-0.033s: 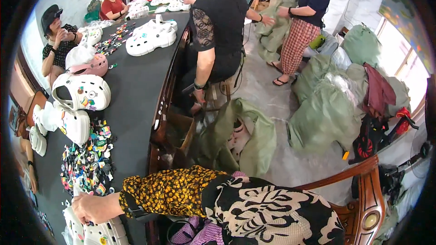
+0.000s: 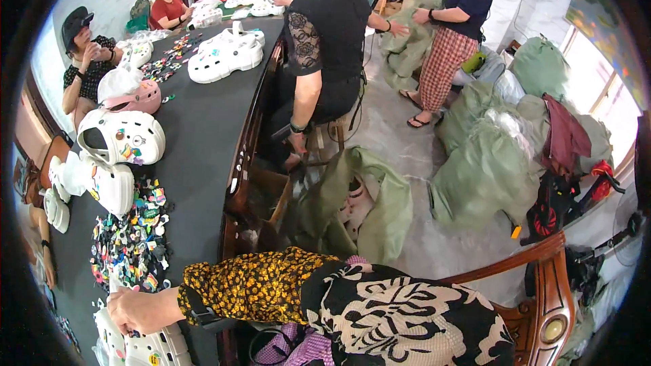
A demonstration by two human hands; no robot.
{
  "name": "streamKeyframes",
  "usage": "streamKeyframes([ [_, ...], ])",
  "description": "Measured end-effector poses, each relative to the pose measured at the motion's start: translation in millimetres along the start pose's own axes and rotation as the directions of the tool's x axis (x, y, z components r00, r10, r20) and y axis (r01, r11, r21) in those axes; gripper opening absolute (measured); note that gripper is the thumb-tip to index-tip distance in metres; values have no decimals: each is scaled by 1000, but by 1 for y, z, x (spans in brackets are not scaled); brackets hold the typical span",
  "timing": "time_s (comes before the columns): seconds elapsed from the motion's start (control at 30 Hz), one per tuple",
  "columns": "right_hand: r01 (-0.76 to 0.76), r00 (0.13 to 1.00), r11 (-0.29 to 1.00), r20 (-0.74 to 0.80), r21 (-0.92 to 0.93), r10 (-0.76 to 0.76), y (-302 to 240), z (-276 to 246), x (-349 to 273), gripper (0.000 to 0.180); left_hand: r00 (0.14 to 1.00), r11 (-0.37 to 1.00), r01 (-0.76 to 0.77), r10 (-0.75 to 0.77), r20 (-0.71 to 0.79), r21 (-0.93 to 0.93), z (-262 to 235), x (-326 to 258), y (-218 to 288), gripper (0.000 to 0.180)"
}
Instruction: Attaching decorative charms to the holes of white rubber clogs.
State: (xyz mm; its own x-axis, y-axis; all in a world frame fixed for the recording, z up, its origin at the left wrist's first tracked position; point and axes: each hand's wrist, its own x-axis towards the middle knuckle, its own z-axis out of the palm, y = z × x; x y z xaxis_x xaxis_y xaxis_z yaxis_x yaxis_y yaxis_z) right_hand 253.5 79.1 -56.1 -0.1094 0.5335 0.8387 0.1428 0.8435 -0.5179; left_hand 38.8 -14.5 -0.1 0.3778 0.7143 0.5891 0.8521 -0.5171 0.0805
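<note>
My right hand (image 2: 139,310) reaches left over the dark table, its arm in a yellow-and-black floral sleeve. The fingers are bent and pressed together at the upper part of a white clog (image 2: 159,349) with coloured charms on it. Whatever sits between the fingertips is hidden. Just beyond the hand lies a heap of small colourful shoe charms (image 2: 132,240). Farther along stand another white clog (image 2: 112,186) and a white clog with charms (image 2: 129,135). My left hand is out of view.
A pink clog (image 2: 135,98) and a pair of white clogs (image 2: 227,54) stand farther up the dark table (image 2: 196,163). An open green sack (image 2: 386,210) with pink clogs inside is on the floor. Stuffed green sacks (image 2: 488,169), a carved wooden chair (image 2: 553,291) and several people surround the table.
</note>
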Motion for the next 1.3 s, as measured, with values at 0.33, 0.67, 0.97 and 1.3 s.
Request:
streamKeyframes([
  [0.33,-36,998,999,45,17,35,5,3,0,12,1000,997,-11,13,-27,74,0,-1,0,20],
  [0.67,19,999,999,-40,40,-17,12,9,1,5,996,994,80,-83,33,76,-4,-2,4,21],
  [0.97,23,1000,1000,-17,-19,-23,5,6,1,7,999,997,41,-39,-33,58,-4,-3,6,21],
  [1.3,-6,996,999,91,-36,9,-7,-7,0,8,997,992,71,-74,28,106,-9,1,10,21],
])
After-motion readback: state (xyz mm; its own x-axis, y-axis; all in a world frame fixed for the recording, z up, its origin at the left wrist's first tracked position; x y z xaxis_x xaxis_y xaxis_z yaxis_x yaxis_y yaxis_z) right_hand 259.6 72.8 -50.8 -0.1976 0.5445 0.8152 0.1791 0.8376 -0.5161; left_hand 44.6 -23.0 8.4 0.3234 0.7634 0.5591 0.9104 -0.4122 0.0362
